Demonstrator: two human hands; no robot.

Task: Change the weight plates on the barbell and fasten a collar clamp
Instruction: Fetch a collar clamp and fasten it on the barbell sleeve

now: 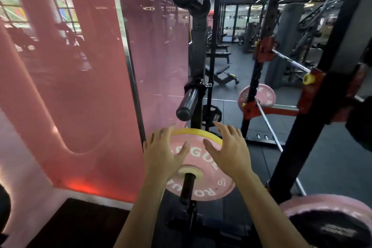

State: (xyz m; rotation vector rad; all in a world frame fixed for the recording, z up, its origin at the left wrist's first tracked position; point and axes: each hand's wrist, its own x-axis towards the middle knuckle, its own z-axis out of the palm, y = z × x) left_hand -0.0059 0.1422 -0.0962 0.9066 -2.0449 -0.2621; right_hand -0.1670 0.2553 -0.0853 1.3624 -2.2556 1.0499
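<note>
1. Two plates sit on a storage peg (188,185) low on the rack (198,50): a pink plate (209,187) in front, and a thinner yellow plate (196,132) just behind it, only its upper rim showing.
2. Your left hand (161,155) is spread wide with fingers splayed at the upper left edge of the pink plate; your right hand (227,152) is equally wide at the upper right edge. Neither holds anything. I cannot tell whether the palms touch the plate or hover just off it.
3. You place one hand on each side, I judge, because a plate on a peg slides off cleanly only when pulled evenly from both edges.
4. Relative to your hands, the pink plate lies between and below them, its hub and the black peg end beneath your wrists.
5. Beyond your right hand, up and well apart, the barbell (289,60) rests on the red hooks, a pink plate (261,96) hanging below it.
6. No collar clamp is clearly visible near either hand.
</note>
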